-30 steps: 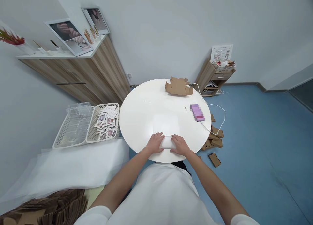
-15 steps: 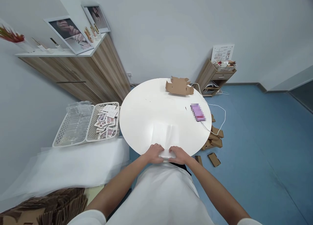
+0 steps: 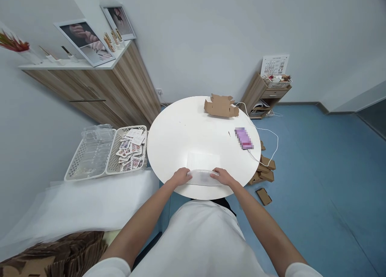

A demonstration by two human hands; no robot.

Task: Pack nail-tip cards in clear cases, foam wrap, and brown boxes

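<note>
Left hand (image 3: 181, 176) and right hand (image 3: 222, 176) grasp a translucent strip (image 3: 202, 178).
Between them it bows; uneven pulling may wrinkle it.

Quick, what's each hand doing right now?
Left hand: closed on the left end of the white sheet.
Right hand: closed on the same sheet's right end.

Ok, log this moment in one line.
left hand: holds translucent sheet by left side | right hand: holds its right side | sheet: over white table | far edge: unfolded cardboard box
</note>
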